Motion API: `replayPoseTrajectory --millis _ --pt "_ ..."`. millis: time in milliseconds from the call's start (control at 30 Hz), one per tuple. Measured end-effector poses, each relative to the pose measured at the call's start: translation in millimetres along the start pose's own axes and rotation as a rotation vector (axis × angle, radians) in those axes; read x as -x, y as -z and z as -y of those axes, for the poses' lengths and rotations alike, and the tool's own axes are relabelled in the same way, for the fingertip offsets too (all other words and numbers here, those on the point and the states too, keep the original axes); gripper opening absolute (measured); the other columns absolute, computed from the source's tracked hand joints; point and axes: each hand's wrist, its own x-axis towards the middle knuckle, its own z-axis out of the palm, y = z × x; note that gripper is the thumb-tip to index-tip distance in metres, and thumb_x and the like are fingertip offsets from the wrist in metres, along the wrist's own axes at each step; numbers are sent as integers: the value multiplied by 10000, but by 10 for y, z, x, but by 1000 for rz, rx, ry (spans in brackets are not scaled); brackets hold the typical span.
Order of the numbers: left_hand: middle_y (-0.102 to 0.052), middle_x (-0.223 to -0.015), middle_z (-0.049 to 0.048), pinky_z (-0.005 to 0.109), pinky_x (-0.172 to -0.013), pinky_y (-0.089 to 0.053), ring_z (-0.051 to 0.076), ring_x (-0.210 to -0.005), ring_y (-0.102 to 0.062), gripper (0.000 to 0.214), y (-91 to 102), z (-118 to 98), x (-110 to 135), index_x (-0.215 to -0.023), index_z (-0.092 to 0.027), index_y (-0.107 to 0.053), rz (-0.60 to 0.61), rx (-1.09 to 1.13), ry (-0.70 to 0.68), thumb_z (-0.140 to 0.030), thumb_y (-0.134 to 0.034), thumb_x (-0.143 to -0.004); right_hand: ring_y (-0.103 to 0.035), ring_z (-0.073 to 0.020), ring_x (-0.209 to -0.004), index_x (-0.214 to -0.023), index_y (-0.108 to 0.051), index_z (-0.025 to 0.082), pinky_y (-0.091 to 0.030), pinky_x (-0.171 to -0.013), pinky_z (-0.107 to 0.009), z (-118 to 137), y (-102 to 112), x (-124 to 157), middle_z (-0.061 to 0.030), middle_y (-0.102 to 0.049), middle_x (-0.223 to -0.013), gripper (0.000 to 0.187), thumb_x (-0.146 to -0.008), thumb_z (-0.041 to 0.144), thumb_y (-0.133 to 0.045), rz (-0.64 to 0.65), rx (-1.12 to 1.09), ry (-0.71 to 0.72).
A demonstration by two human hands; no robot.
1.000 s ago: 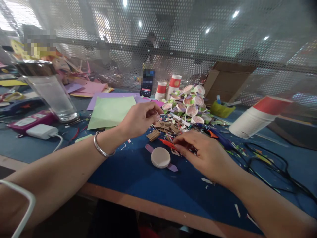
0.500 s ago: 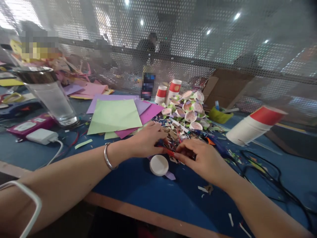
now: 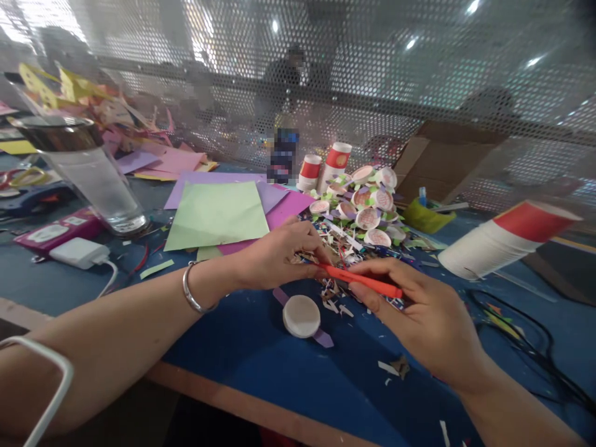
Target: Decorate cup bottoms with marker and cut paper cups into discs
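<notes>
A slim red pen point(image 3: 361, 280), possibly a marker, is held level between my two hands. My left hand point(image 3: 293, 253) pinches its left end, and that tip is hidden by the fingers. Around its right part, the thumb and fingers of my right hand point(image 3: 414, 304) are closed, with the blunt end showing. Just below on the table lies a round white paper-cup base point(image 3: 302, 316), flat side up. Purple paper strips point(image 3: 323, 338) stick out from under it on two sides.
Behind my hands are paper scraps point(image 3: 335, 239) and a heap of cup bottoms point(image 3: 367, 217) with paper leaves. Coloured sheets point(image 3: 216, 214) and a glass bottle point(image 3: 100, 180) stand left. A stack of paper cups point(image 3: 507, 239) leans right, near black cables point(image 3: 516, 338).
My right hand has moved right and turned, so more of the red pen shows. My left hand still grips its left end. The view has shifted slightly.
</notes>
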Motion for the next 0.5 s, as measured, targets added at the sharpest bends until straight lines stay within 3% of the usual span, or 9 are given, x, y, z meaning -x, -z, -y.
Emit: replayPoseTrajectory --millis 67,167,267,400,500 --pt "-706 -1007 47 324 -911 -472 170 -986 -617 118 3 -26 -12 -1027 -214 -713 -58 86 24 -240 -632 -945 -707 -219 -819 -1003 -701 287 -560 -739 -346 43 14 31 -35 -758 -965 103 -936 337 -640 -119 -12 -24" --pt "-696 -916 45 290 -810 -500 132 -859 -637 189 46 -75 -16 -1067 -178 -646 -260 160 148 -168 -470 -999 -659 -184 -651 -938 -704 297 -526 -597 -320 97 28 72 -21 -733 -848 64 -913 346 -672 -276 -28 -82" --pt "-642 -805 13 275 -703 -493 117 -745 -615 172 167 -192 0 -1129 -163 -557 -408 130 212 -154 -459 -987 -606 -162 -569 -908 -701 311 -469 -501 -308 130 37 106 -12 -712 -805 49 -911 355 -679 -365 -44 -124" --pt "-642 -733 -33 273 -651 -492 116 -677 -620 231 362 -437 18 -1143 -204 -575 -357 20 239 -188 -602 -915 -654 -203 -640 -922 -687 322 -508 -584 -363 154 21 151 -23 -724 -847 38 -922 353 -665 -398 37 -63" --pt "-665 -728 -34 262 -651 -508 112 -690 -635 82 414 -526 41 -922 -196 -658 -341 13 216 -163 -688 -853 -689 -228 -678 -971 -667 343 -508 -570 -381 194 -16 180 -16 -741 -883 46 -939 325 -640 -360 102 0"
